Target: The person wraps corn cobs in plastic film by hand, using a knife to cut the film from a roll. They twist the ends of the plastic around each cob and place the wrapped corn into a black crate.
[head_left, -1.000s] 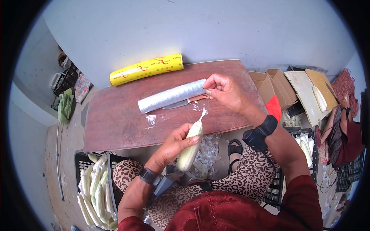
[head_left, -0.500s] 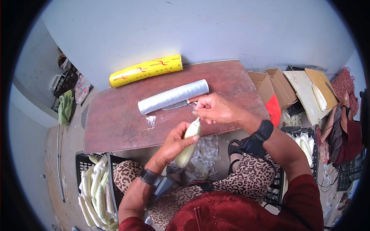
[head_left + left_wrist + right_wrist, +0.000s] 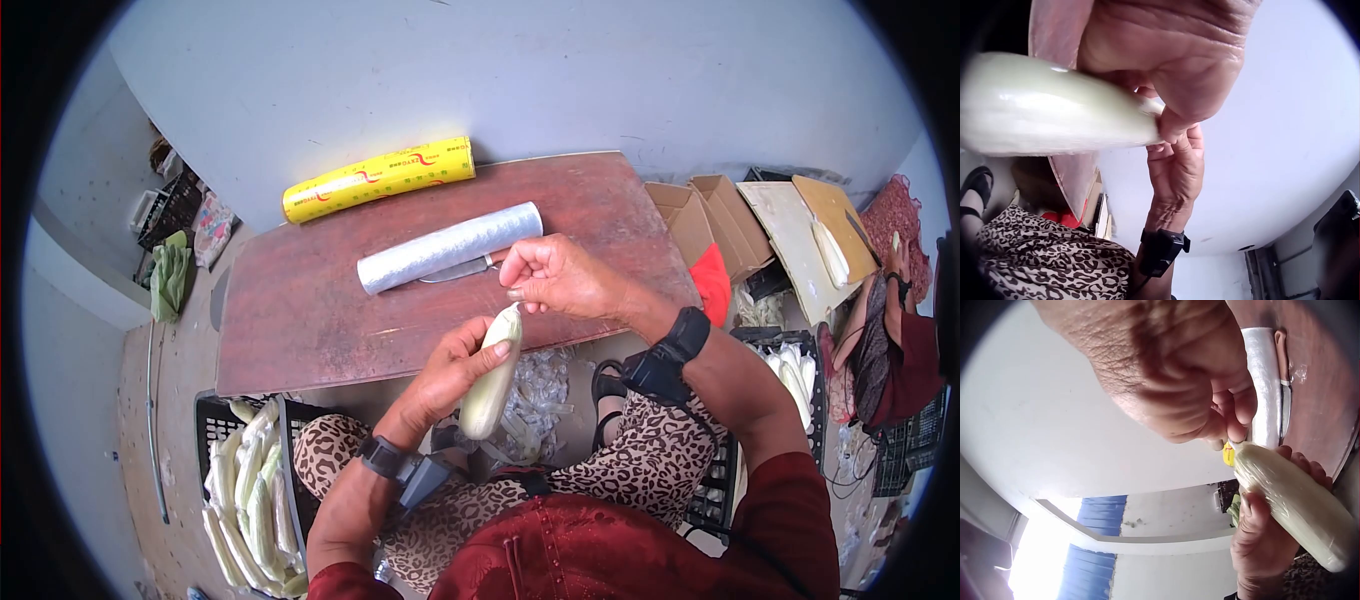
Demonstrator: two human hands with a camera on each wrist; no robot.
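My left hand (image 3: 453, 372) grips a pale green ear of corn (image 3: 489, 395) in its husk, with the thumb along its side. Clear film covers the corn (image 3: 1291, 503) and shines in the right wrist view. The corn tilts with its narrow end up, above the table's front edge. At that end the thumb and fingers of my right hand (image 3: 560, 282) pinch the gathered film tip (image 3: 1235, 445). Behind the hands lie a roll of clear film (image 3: 450, 248) and a knife (image 3: 462, 270) with a brown handle, partly hidden by the roll.
A yellow printed roll (image 3: 380, 180) lies at the table's (image 3: 290, 320) back edge by the wall. Black crates with wrapped corn (image 3: 250, 490) stand at left and right. Loose plastic (image 3: 535, 400) covers the floor between the feet. Cardboard boxes (image 3: 705, 225) and another person's arm (image 3: 897, 270) are at right.
My right hand has come down and toward me from beside the film roll to the corn's tip, where it now pinches the film. The left hand keeps its hold on the corn, nearly in place.
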